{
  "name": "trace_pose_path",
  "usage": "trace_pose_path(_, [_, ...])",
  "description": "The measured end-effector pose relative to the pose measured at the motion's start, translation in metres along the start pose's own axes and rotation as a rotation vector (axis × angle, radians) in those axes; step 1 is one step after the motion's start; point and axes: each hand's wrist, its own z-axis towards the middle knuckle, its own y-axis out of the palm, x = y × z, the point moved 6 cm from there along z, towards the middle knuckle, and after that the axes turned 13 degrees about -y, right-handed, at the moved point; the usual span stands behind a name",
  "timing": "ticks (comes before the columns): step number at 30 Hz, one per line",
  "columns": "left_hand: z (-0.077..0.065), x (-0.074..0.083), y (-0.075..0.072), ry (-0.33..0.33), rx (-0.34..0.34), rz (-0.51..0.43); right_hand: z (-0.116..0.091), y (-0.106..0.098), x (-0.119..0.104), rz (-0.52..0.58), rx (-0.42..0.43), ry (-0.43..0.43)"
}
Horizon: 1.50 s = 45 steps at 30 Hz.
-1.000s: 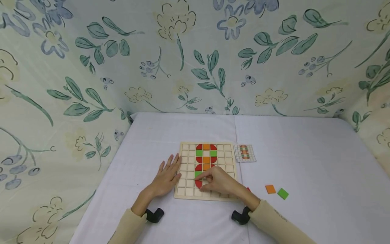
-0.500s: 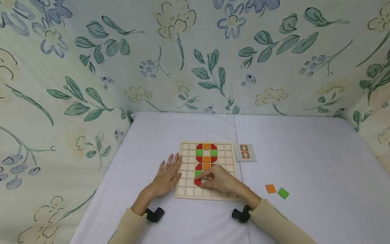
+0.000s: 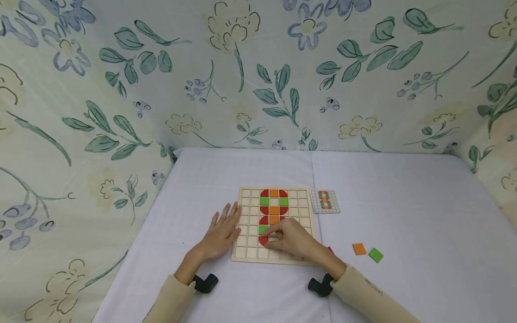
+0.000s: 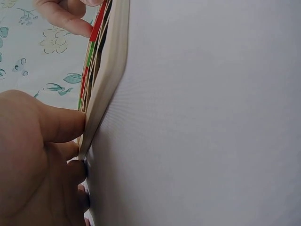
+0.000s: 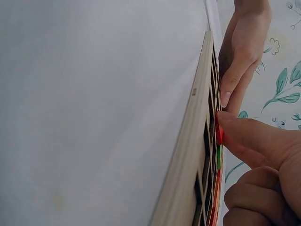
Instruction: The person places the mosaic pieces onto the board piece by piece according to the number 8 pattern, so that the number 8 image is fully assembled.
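Note:
A wooden grid board [image 3: 246, 254] lies on the table, with red, orange and green tiles in its middle columns. My right hand [image 3: 291, 237] pinches a red rounded-corner tile [image 3: 263, 241] between thumb and forefinger, at the cell below a green tile [image 3: 263, 230]. In the right wrist view this red tile [image 5: 219, 129] stands slightly proud of the grid; whether it is fully seated I cannot tell. My left hand [image 3: 220, 234] rests with fingers spread against the board's left edge, its thumb touching the side. The right hand hides the cells to the right of the red tile.
A small pattern card [image 3: 325, 202] lies against the board's upper right side. To the right are a loose orange tile [image 3: 359, 249] and a green tile [image 3: 375, 255]. Part of a red tile [image 3: 330, 249] shows beside the right wrist. A floral cloth [image 3: 274, 89] hangs behind the table.
The red tile under my right fingertips has shifted and turned slightly, first leftward, then back toward its cell. My left hand has stayed still.

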Motion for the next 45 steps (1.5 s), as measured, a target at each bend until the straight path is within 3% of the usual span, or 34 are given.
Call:
trace_pose_path(9, [0.002, -0.003, 0.003, 0.000, 0.004, -0.013, -0.001, -0.003, -0.008, -0.132, 0.053, -0.017])
trace_pose_path(13, [0.003, -0.007, 0.005, -0.002, 0.015, 0.006, -0.002, -0.003, -0.009, -0.141, 0.065, -0.023])
trace_pose_path(25, [0.001, -0.001, 0.000, -0.024, -0.018, 0.028, -0.005, -0.001, -0.002, -0.064, 0.098, -0.008])
trace_pose_path(34, [0.000, 0.001, -0.001, 0.001, 0.011, -0.008, -0.006, -0.002, 0.001, -0.019, 0.110, 0.029])
trace_pose_path(41, [0.001, -0.001, 0.000, -0.031, -0.017, 0.040, -0.005, -0.001, 0.003, -0.006, 0.110, 0.031])
trace_pose_path(45, [0.001, -0.001, 0.001, -0.041, -0.028, 0.061, -0.008, -0.004, 0.007, 0.106, 0.127, 0.071])
